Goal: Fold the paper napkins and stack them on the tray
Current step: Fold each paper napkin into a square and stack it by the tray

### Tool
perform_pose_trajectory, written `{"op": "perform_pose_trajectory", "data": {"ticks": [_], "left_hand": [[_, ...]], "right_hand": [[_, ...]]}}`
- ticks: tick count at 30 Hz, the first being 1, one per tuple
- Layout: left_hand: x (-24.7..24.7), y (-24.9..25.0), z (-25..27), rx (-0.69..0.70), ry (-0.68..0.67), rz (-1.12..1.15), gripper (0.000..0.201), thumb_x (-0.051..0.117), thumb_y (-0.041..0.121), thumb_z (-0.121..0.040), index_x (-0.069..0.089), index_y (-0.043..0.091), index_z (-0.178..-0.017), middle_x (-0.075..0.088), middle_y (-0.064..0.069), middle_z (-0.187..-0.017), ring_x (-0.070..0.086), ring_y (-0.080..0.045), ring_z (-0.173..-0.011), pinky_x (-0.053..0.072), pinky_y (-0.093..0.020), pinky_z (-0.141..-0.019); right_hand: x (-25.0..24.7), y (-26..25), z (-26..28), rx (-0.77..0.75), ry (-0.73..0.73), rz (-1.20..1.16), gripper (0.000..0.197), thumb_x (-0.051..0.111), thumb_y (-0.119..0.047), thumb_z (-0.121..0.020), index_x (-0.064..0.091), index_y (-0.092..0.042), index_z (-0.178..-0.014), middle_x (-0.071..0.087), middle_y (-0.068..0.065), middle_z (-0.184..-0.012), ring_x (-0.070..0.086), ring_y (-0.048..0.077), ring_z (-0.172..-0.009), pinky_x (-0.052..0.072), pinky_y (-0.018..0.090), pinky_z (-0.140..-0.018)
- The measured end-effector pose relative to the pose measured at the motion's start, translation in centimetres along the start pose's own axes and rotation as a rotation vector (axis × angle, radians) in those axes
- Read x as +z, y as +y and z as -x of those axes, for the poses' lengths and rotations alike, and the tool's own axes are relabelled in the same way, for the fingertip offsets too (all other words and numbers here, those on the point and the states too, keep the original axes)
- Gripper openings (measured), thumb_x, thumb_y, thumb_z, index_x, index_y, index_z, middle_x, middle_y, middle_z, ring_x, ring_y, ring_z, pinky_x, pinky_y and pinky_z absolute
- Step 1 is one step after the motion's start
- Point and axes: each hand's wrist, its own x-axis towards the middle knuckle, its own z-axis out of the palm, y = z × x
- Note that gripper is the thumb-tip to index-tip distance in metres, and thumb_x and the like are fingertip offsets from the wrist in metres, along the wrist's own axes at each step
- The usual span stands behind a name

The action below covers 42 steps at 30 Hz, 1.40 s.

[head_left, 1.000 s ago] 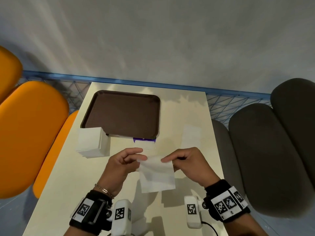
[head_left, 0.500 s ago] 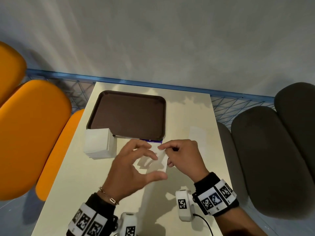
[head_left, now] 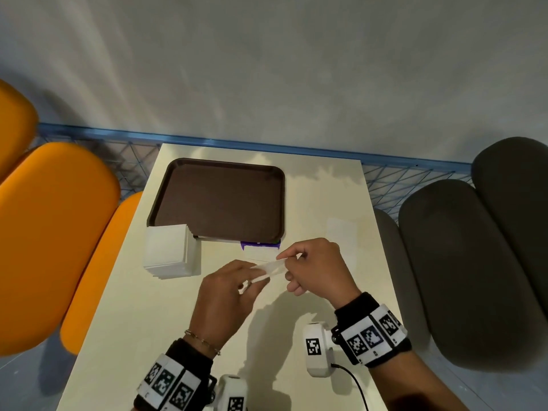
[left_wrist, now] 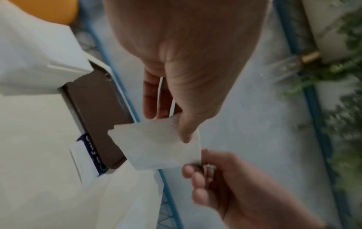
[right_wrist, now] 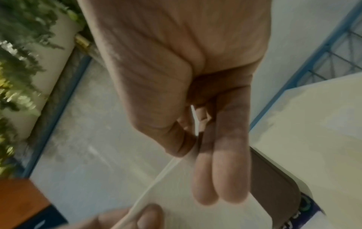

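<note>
You're holding one folded napkin up off the desk, just in front of the brown tray. Your left hand is pinching its near end, grip tight on the paper, and your right hand is pinching the other end between thumb and fingers. The napkin stack is sitting against the tray's near left corner.

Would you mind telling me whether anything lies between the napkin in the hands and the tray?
Nothing visible does. Both hands, left hand and right hand, pinch the folded napkin just in front of the tray, whose brown surface is bare; the napkin stack only overlaps its near-left corner.
</note>
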Motion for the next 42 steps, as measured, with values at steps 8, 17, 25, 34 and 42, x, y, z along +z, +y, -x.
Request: {"op": "perform_pose_trajectory", "data": {"ticks": [8,17,25,34,42], "left_hand": [[-2.8,0.3,-1.4,-0.479,-0.102,0.633,0.009,0.088,0.022,-0.078,0.086,0.016,-0.085,0.081,0.000,-0.095,0.075,-0.017,-0.083,0.060,-0.032,-0.074],[-4.3,0.8,-1.9,-0.539,-0.199,0.766,0.017,0.088,0.018,-0.071,0.085,0.006,-0.083,0.080,-0.010,-0.092,0.072,-0.019,-0.077,0.059,-0.031,-0.070],[-3.7,1.2,-1.3,-0.614,0.000,0.784,0.009,0.081,0.010,-0.086,0.085,0.013,-0.094,0.082,-0.003,-0.097,0.074,-0.016,-0.082,0.060,-0.026,-0.071],[-3.2,1.3,-1.1,-0.645,0.120,0.780,0.038,0.080,0.021,-0.088,0.074,0.029,-0.124,0.079,-0.008,-0.090,0.073,-0.009,-0.086,0.061,-0.025,-0.086],[-3.5,0.9,-1.5,-0.706,0.084,0.864,0.033,0.077,0.025,-0.089,0.076,0.027,-0.121,0.078,-0.008,-0.095,0.072,-0.003,-0.081,0.058,-0.020,-0.071]], "right_hand": [[-3.9,1.4,0.5,-0.293,-0.180,0.059,0.048,0.087,-0.051,-0.081,0.068,-0.049,-0.126,0.064,-0.024,-0.135,0.062,-0.003,-0.122,0.055,0.028,-0.100],[-3.4,0.9,0.7,-0.351,-0.208,-0.016,0.012,0.089,-0.033,-0.084,0.083,-0.027,-0.093,0.079,0.003,-0.088,0.072,0.028,-0.082,0.059,0.048,-0.084],[-2.4,1.3,0.1,-0.383,-0.125,-0.102,0.010,0.089,-0.032,-0.085,0.084,-0.024,-0.087,0.080,0.001,-0.084,0.072,0.025,-0.073,0.058,0.039,-0.073],[-1.5,0.9,-0.1,-0.366,-0.084,-0.185,0.006,0.088,-0.022,-0.086,0.084,-0.022,-0.091,0.071,0.002,-0.068,0.064,0.019,-0.061,0.066,0.042,-0.070],[-0.7,0.9,-0.4,-0.368,-0.118,-0.183,0.008,0.081,-0.016,-0.093,0.083,-0.019,-0.100,0.080,0.001,-0.085,0.077,0.020,-0.077,0.066,0.042,-0.076]]}}
